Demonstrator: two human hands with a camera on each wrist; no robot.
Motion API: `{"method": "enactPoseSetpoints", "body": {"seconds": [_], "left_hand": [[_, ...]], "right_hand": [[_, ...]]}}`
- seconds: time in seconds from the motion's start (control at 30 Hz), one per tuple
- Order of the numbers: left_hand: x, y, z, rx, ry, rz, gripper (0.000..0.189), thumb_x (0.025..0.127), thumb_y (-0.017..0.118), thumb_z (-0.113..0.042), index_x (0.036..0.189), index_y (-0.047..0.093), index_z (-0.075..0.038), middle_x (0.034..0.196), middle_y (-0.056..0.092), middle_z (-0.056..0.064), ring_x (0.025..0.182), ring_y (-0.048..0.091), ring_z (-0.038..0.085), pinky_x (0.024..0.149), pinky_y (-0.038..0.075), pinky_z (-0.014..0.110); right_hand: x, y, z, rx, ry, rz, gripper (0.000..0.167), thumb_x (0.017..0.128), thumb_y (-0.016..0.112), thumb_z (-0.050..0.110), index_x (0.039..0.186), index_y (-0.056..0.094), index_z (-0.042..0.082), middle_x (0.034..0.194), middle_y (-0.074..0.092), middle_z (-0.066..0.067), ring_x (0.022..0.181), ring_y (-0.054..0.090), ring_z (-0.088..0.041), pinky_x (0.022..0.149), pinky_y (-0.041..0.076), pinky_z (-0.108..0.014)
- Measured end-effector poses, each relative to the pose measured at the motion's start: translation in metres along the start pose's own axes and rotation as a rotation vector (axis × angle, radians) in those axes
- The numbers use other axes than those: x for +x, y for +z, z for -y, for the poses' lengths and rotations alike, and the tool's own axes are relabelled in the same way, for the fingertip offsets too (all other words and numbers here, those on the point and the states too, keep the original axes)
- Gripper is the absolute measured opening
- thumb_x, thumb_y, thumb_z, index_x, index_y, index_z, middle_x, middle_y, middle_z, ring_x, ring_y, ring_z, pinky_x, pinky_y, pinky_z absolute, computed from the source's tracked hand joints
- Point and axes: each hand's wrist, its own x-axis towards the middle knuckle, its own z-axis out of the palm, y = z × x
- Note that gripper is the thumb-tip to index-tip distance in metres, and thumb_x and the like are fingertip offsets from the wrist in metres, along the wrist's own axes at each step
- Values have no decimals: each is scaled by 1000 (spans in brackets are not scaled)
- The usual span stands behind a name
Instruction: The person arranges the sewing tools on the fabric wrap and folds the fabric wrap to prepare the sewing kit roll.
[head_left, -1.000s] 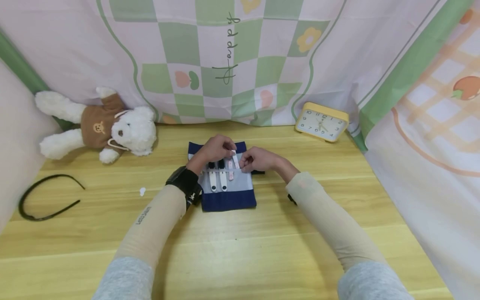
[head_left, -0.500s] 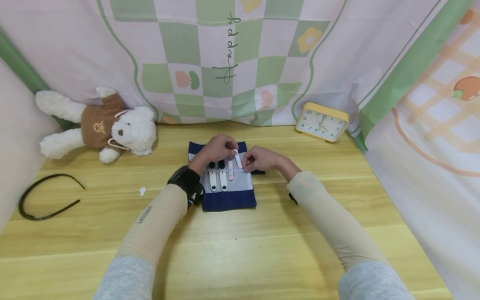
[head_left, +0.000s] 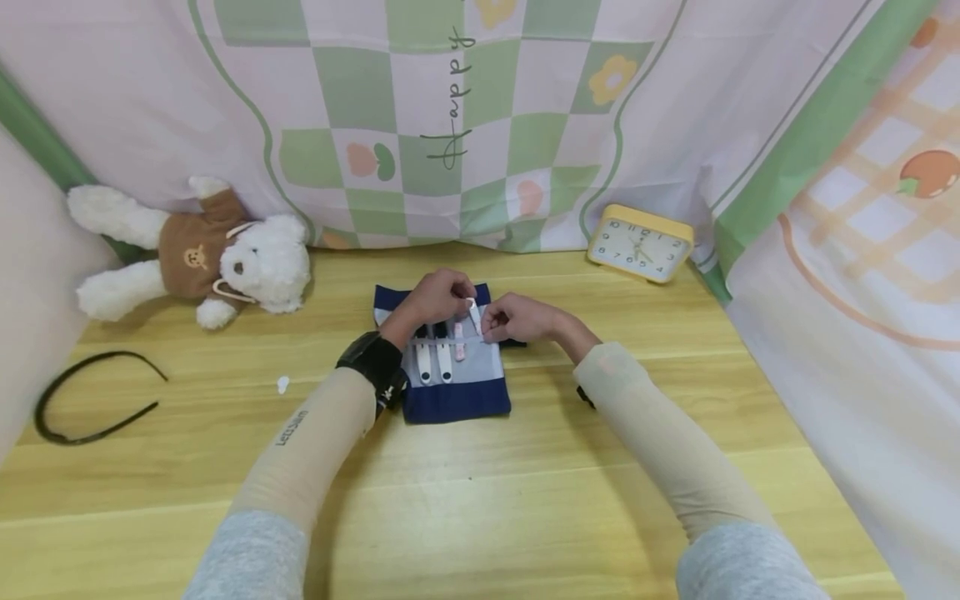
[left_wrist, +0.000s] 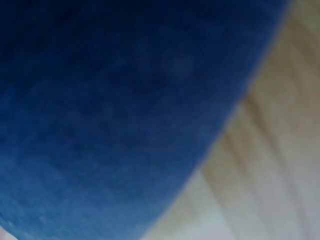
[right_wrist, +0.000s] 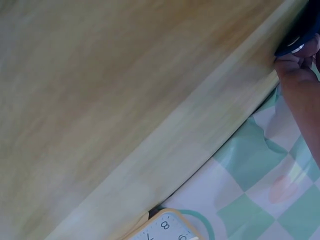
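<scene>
A navy and grey fabric tool roll (head_left: 455,402) lies spread on the table in the head view. My left hand (head_left: 437,297), over its upper part, pinches the top of a slim white stick (head_left: 476,318) that slants down toward a thin elastic band (head_left: 470,339). At the band's right end, the thumb and fingers of my right hand (head_left: 517,318) pinch it. Under the band sit two white-handled tools (head_left: 446,367) with black upper parts and a pink patterned strip (head_left: 460,343). Blurred navy cloth (left_wrist: 110,120) fills much of the left wrist view. My right hand (right_wrist: 300,82) shows at that wrist view's edge.
A white plush bear (head_left: 225,254) lies at the back left, with a black headband (head_left: 48,392) in front of it. A small white piece (head_left: 282,384) rests left of the roll. At the back right stands a yellow clock (head_left: 641,243), before a checkered curtain (head_left: 360,92).
The white stick in my left hand has shifted slightly to the right over the roll. Both hands stay nearly in place, and the head view has shifted a little.
</scene>
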Motion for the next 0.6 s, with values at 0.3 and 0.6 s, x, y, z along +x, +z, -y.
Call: {"method": "enactPoseSetpoints", "body": {"seconds": [0.3,0.6], "left_hand": [[2,3,-1,-44,1,39,18,101,61,-3,117,69,1,112,70,15,98,68,26,82,55,35],[3,6,1,-67,-12,61,19,100,62,-3,116,71,0,108,70,13,93,66,24,77,54,34]], "right_hand": [[1,1,-3,7,3,-1,5,97,64,-2,97,69,-2,87,66,-8,77,56,-16,74,49,-29],[1,0,-5,19,-2,3,9,97,62,-4,97,70,-2,86,66,-7,76,56,-16,75,49,-30]]}}
